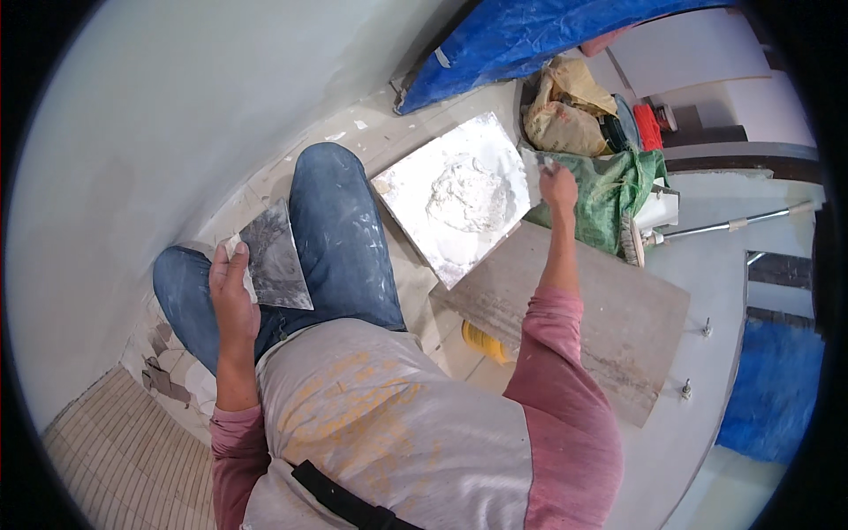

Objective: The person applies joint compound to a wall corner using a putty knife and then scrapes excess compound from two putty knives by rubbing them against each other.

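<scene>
My left hand (233, 291) is closed around the pale handle of a rectangular, grey-smeared plastering trowel (278, 261), held over my lap. Out to the right, my right hand (558, 186) grips a putty knife (533, 170), its blade at the right edge of a white-coated square board (408, 187). A lumpy mound of white putty (468, 196) lies on the middle of that board. The fingers partly cover the knife's handle. My knees, in dusty jeans (340, 230), are bent to the left of the board.
A smooth wall (159, 115) rises at the left. Beyond the board are a blue tarp (495, 44), crumpled sacks (565, 124) and a green woven sack (601, 194). A brown panel (609, 309) lies by my right arm, a yellow container (484, 341) beside it. A metal pole (742, 221) stretches at the right.
</scene>
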`<state>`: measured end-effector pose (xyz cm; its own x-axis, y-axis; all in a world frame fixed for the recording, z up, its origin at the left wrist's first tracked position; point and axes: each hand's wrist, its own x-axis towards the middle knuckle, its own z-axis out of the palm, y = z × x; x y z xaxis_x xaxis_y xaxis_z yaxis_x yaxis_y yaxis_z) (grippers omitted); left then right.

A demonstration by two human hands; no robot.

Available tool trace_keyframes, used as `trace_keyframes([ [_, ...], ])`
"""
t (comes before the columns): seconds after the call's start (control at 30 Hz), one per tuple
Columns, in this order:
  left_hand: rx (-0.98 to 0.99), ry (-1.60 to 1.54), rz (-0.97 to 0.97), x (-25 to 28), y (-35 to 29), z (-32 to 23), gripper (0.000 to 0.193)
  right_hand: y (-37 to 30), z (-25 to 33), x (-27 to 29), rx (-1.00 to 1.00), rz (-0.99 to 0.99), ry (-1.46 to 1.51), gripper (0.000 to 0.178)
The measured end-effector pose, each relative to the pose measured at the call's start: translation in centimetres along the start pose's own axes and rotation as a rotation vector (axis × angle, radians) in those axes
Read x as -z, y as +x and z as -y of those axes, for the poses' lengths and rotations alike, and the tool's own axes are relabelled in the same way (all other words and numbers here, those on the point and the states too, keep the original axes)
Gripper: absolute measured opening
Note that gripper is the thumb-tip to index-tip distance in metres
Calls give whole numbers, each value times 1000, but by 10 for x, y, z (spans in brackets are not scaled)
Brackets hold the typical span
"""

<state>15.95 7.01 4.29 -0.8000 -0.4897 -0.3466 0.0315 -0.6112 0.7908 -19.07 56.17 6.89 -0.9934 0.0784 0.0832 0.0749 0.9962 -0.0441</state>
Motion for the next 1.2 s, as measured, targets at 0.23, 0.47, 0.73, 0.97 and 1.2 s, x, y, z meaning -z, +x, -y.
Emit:
trace_keyframes([
  [0.23,7,-21,-14,-7,-2,-5,16,14,-53,-45,-283,6,-46,45],
  [0.47,6,2,60,-13,-5,-9,15,24,-11,-74,-196,-77,-27,32],
  [0.73,17,-7,18,-12,-8,-11,20,9,72,-69,531,86,37,26],
  [0.97,-10,17,-44,-6,-5,-13,24,-64,70,21,545,84,36,30],
  [1.2,-1,83,39,2,2,-9,37,-87,49,12,400,-42,96,23],
])
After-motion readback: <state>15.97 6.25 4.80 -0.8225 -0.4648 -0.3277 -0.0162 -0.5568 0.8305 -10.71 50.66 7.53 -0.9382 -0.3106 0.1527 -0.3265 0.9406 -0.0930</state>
